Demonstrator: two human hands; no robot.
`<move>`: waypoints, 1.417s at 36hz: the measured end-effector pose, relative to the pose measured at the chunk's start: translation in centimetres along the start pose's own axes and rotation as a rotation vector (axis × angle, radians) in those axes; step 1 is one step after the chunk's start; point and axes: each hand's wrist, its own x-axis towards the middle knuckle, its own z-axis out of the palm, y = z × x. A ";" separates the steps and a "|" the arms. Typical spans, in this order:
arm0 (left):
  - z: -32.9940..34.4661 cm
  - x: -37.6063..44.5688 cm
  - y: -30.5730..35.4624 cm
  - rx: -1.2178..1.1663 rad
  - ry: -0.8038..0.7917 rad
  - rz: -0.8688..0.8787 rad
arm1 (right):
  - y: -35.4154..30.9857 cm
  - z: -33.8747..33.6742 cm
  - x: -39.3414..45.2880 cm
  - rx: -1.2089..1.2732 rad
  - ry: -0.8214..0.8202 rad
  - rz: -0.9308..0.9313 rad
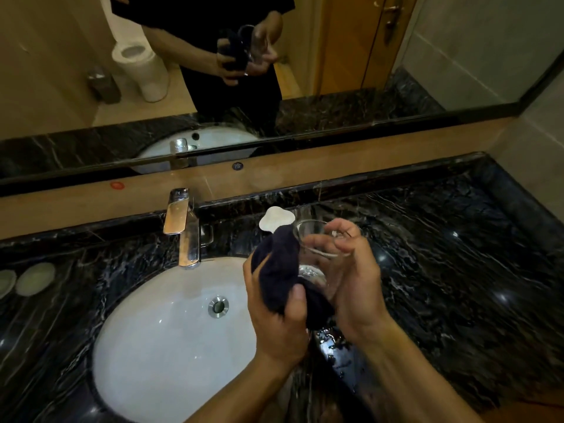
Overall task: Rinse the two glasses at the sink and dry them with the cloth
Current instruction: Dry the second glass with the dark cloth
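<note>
Left hand [276,322] is seen gripping a dark cloth [283,270], fingers curled round it, thumb on top; right hand [348,276] is curled round a clear glass [317,251], held tilted above the sink's right rim, cloth pressed against its side. A second glass cannot be made out. White oval sink [158,337] lies open to the left, drain [218,306] unobstructed. Chrome faucet [183,227] stands behind the basin; a white soap dish [274,218] sits just beyond the hands. Black marble counter [457,270], wet; mirror [335,56] runs along the back.
</note>
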 end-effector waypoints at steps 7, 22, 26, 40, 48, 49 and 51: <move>-0.1 1.3 0.4 -0.168 -0.015 -0.323 | -0.8 -0.9 0.5 0.010 -0.132 0.134; 1.7 2.4 0.7 0.072 0.025 -0.231 | 1.6 1.5 1.3 -0.581 0.366 -0.149; 1.3 1.7 0.8 0.180 -0.055 -0.071 | 1.4 1.5 0.8 -0.462 0.309 -0.058; -0.1 1.1 0.8 -0.117 -0.084 -0.274 | -0.8 -0.8 0.6 -0.034 -0.059 0.163; 0.6 1.9 0.0 -0.113 -0.050 -0.390 | 0.4 0.6 2.0 -0.223 0.292 0.092; 0.9 1.7 -0.1 -0.074 -0.034 -0.365 | 0.7 1.1 2.1 -0.226 0.393 0.015; 1.3 1.7 0.1 -0.037 0.012 -0.286 | 1.6 1.6 2.3 -0.290 0.545 -0.180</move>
